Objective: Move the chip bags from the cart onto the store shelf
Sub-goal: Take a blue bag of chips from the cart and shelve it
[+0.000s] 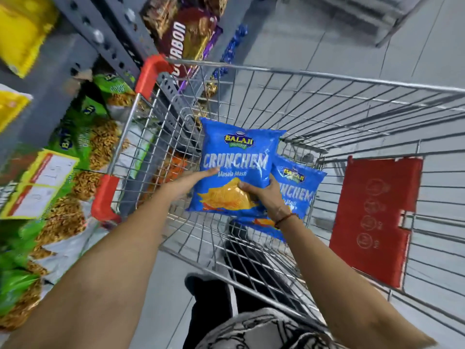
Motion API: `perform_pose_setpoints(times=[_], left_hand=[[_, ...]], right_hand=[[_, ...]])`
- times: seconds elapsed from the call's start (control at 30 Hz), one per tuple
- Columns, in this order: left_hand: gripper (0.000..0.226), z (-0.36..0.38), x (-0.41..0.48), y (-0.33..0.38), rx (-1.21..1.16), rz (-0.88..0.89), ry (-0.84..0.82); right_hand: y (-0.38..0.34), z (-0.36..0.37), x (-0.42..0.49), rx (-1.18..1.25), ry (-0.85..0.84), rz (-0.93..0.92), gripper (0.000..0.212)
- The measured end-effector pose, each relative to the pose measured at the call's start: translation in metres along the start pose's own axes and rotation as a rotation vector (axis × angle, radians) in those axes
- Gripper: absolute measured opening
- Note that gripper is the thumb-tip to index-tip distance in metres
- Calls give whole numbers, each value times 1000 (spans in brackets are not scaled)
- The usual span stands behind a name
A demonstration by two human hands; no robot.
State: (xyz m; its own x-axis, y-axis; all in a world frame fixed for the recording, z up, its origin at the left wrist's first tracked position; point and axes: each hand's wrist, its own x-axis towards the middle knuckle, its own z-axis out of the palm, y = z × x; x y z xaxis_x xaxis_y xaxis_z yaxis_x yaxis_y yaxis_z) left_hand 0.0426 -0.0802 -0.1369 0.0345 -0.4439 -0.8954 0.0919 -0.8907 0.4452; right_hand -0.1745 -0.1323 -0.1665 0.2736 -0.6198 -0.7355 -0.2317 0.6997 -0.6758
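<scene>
Two blue Crunchem chip bags are inside the wire cart (352,81). The front bag (236,157) is held up above the cart's floor. My right hand (264,192) grips its lower right edge, thumb on the front. My left hand (191,180) lies flat along its left side, fingers stretched out against the bag. The second blue bag (299,190) lies partly behind the first and behind my right wrist. The store shelf (50,102) is on the left, grey metal.
Green snack bags (75,147) and yellow bags (20,34) fill the shelf at left, with a yellow price label (37,182). Brown biscuit packs (183,39) sit further along. The cart has red corner guards (151,74) and a red seat flap (372,217). Grey floor lies to the right.
</scene>
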Motion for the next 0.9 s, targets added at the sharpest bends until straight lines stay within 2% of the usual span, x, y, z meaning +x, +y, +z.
perform_pose_setpoints(times=[0.03, 0.13, 0.2, 0.37, 0.47, 0.57, 0.67, 0.7, 0.77, 0.9], left_hand=[[53, -2, -9, 2, -2, 27, -9], [72, -7, -43, 9, -40, 115, 15], [92, -5, -68, 19, -95, 191, 52], [120, 5, -146, 57, -245, 517, 110], [110, 2, -200, 77, -277, 678, 121], [107, -9, -257, 94, -271, 805, 212], [68, -27, -322, 109, -282, 989, 304], [62, -33, -345, 113, -277, 1047, 329], [55, -45, -393, 112, -283, 1154, 415], [57, -62, -467, 110, -316, 1311, 539]], right_hand=[[-7, 0, -7, 3, -16, -30, 70], [-30, -1, -32, 14, -53, -161, 43], [-49, 2, -53, 39, -51, -230, 42], [-105, 12, -110, 112, -69, -417, 46], [-149, 25, -147, 137, -101, -547, 49], [-199, 45, -191, 145, -176, -696, 46], [-251, 71, -235, 120, -245, -829, 45], [-269, 81, -253, 113, -287, -871, 45], [-298, 103, -289, 103, -369, -939, 44], [-344, 142, -342, 60, -509, -1055, 48]])
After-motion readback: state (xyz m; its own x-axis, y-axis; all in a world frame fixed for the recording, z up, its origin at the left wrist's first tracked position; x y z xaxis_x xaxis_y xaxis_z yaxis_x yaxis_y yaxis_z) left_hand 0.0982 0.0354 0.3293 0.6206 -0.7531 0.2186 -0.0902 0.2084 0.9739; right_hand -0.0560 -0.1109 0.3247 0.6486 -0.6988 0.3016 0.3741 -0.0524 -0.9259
